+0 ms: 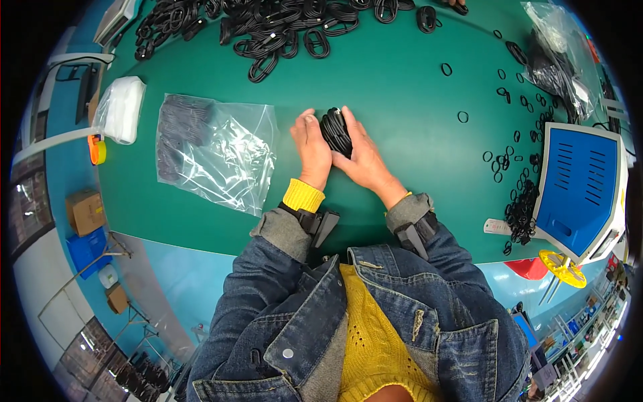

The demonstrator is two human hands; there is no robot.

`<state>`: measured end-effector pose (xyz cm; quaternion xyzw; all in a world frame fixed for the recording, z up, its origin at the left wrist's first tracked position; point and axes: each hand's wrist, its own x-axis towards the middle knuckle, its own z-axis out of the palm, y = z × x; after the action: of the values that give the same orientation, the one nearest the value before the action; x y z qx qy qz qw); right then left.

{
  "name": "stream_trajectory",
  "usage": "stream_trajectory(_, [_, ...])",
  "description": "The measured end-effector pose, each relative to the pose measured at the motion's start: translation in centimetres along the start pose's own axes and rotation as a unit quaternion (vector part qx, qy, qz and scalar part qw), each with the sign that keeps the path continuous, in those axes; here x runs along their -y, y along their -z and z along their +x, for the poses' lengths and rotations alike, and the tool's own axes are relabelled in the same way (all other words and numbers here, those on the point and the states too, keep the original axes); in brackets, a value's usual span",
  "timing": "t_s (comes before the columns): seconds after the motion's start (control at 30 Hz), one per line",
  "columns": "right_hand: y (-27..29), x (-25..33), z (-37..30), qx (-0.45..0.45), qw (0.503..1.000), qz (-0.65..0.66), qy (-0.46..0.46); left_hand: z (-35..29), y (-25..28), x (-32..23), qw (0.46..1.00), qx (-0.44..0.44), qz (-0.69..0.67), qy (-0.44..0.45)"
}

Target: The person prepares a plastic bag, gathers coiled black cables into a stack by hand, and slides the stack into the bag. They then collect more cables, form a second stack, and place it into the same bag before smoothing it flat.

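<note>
A bundle of coiled black cables stands between my two hands over the green table. My right hand wraps its right side, with the fingers along the edge and the thumb underneath at the near end. From the other side, my left hand presses in, fingers bent and partly hidden from view. Left of my hands lies a clear plastic bag, with dark coiled cables packed in its left part.
A heap of coiled black cables spreads along the far edge. Black rings lie scattered on the right, beside a blue-and-white machine. A white package sits far left. Another person's hand shows at the top.
</note>
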<state>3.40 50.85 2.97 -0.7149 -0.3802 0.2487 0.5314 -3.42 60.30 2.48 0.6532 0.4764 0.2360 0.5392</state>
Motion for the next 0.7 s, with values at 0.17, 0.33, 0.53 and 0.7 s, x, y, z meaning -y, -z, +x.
stream_trajectory(0.17, [1.3, 1.4, 0.5, 0.075, 0.974, -0.212, -0.005, 0.0, 0.4, 2.0, 0.998, 0.019, 0.001, -0.067])
stream_trajectory(0.33, [0.3, 0.7, 0.5, 0.012, 0.968, -0.25, -0.025, 0.5, 3.1, 1.1, 0.946, 0.131, 0.249, -0.161])
stream_trajectory(0.53, [0.9, 1.3, 1.3, 0.095, 0.963, -0.25, -0.023, 3.6, 4.6, 0.1, 0.915, 0.211, 0.171, -0.298])
stream_trajectory(0.7, [1.1, 0.6, 1.6, 0.062, 0.975, -0.208, 0.04, 3.7, 3.7, 0.7, 0.922, 0.255, 0.128, -0.261])
